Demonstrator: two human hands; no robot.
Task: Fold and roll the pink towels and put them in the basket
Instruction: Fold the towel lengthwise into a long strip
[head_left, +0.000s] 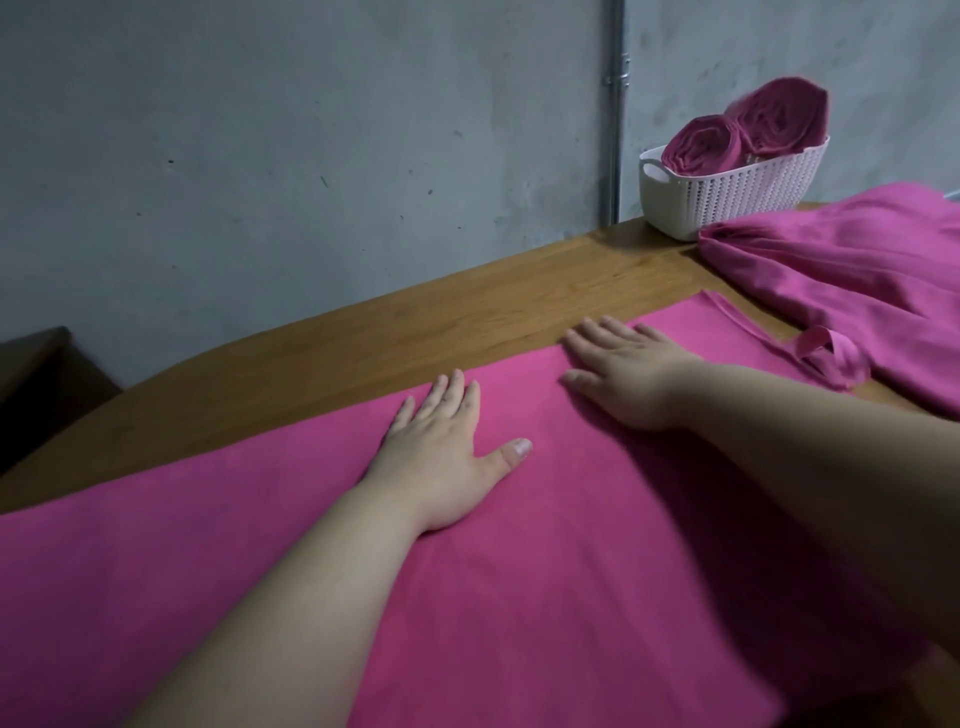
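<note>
Pink towel (545, 545) lies spread flat across the lower half of the frame on the wooden table (415, 317). Left hand (447, 452) rests palm-down at centre, fingers straight and close together, thumb out to the side. Right hand (628, 374) lies flat just right of centre, fingers straight and slightly spread, tips at the towel's far edge.

White perforated basket (737, 192) stands at upper right against the concrete wall (260, 156), already holding two rolled towels (748, 130). A loose heap of pink towels (857, 270) lies just in front of it at the right edge.

Risks, as judged: the heap touches the basket's base and could drag or tip it when pulled. Its trailing corner lies near the spread towel and could catch in a fold. Uneven smoothing would give a lopsided roll (a poor fit beside the two rolls).

No brands, labels or legible writing visible.
</note>
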